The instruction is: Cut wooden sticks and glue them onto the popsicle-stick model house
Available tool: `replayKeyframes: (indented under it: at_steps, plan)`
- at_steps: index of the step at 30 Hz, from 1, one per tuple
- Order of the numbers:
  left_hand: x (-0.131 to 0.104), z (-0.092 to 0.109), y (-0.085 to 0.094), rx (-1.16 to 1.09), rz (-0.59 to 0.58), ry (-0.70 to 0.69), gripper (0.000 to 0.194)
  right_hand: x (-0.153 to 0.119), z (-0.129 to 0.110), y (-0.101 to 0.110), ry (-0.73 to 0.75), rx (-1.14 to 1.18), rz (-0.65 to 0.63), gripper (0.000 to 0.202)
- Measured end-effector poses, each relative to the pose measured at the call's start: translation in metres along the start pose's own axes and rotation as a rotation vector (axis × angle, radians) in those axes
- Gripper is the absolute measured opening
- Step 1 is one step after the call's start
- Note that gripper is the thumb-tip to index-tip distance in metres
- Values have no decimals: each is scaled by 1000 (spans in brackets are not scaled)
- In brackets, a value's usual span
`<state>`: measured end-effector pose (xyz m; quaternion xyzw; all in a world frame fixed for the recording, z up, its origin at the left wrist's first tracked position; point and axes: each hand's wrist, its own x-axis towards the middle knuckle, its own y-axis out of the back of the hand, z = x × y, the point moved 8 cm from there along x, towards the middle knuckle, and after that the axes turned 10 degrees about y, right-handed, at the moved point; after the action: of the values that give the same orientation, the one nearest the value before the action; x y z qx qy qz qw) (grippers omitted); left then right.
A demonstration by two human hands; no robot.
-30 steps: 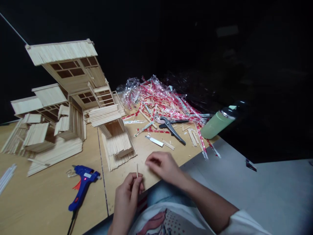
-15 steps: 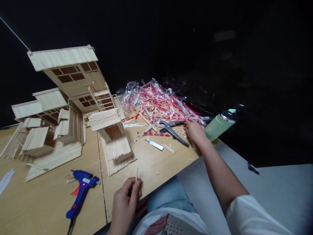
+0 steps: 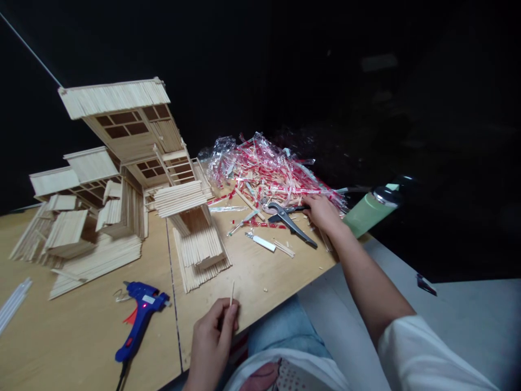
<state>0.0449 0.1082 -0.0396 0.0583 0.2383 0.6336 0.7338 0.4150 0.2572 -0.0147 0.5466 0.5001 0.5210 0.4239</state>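
Note:
My left hand [image 3: 215, 338], near the front edge of the table, pinches a thin wooden stick [image 3: 232, 293] upright between thumb and fingers. My right hand [image 3: 323, 214] reaches to the near right edge of a pile of wooden sticks and red-and-clear wrappers [image 3: 272, 171]. Its fingers look slightly apart, with the tips partly hidden among stick bits. Just left of it lies a grey and black plier-like cutter [image 3: 293, 225]. A white-handled craft knife [image 3: 261, 242] and a few short sticks [image 3: 284, 249] lie closer to me.
A large stick-built model house [image 3: 122, 141] stands at the left, with a smaller stick structure [image 3: 199, 244] before it. A blue glue gun [image 3: 140, 320] with its red light on lies front left. White glue sticks [image 3: 14, 304] are far left. A green bottle [image 3: 368, 212] tilts at right.
The whole view has shifted slightly to the right. My right hand has moved a little farther towards the pile and cutter. My left hand keeps its pinch on the stick.

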Motion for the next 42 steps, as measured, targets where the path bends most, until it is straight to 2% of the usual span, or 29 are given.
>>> replayKeyframes:
  at_steps: [4, 7, 9, 13, 15, 20, 25, 29, 33, 38, 42]
  plan:
    - [0, 1, 1, -10, 7, -12, 30, -2, -4, 0, 78, 58, -40, 13]
    - [0, 1, 1, -4, 8, -31, 30, -8, 5, 4, 54, 79, -2, 31]
    - [0, 1, 1, -1, 7, -41, 31, -11, 13, 7, 9, 68, 34, 34]
    - [1, -1, 0, 2, -12, -34, 31, -12, 16, 7, -20, 48, 55, 9]
    - [1, -1, -1, 3, -16, -33, 31, -9, 12, 8, -16, 44, 91, 5]
    - [0, -2, 0, 7, -16, -39, 30, -1, 4, 13, -32, 35, 182, 19]
    - [0, -2, 1, 9, -8, -35, 30, -4, 3, 2, -25, 24, 87, 5]
    - [0, -2, 0, 14, -10, -41, 32, -11, 1, -10, 9, 21, -16, 13]
    - [0, -1, -1, 40, -11, -50, 33, -8, -3, -12, 59, 37, -69, 14]
    - [-2, 0, 1, 20, 0, -57, 33, -5, -7, 4, 115, 126, -58, 14]
    - [-1, -4, 0, 28, -25, -49, 34, -13, -2, 24, 46, 279, 7, 19]
